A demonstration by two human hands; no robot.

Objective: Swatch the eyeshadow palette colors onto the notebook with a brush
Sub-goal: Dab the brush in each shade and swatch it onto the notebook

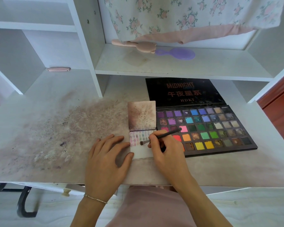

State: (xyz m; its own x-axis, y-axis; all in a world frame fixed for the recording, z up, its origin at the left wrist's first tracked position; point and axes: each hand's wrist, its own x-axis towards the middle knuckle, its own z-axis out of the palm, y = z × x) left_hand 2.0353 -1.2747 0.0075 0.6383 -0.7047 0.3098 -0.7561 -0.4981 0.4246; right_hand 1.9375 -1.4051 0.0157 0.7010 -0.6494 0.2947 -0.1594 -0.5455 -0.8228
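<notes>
A small open notebook (142,152) lies on the desk, its upper page stained brown and its lower page carrying rows of pastel swatches. My right hand (166,151) grips a dark-handled brush (164,135), whose bristle tip touches the lower page beneath the swatches. My left hand (106,158) rests flat on the desk, its fingertips and thumb pressing the notebook's left edge. To the right lies the open eyeshadow palette (208,130), black lid tilted back, with many coloured pans. My right hand hides the palette's lower left corner.
The desk surface (56,128) is smeared with powder stains left of the notebook. A shelf (170,66) above holds a purple hairbrush (179,53) and a pink plush item (134,45). Floral cloth (187,15) hangs at the back. A pink flat object (58,69) sits at the left rear.
</notes>
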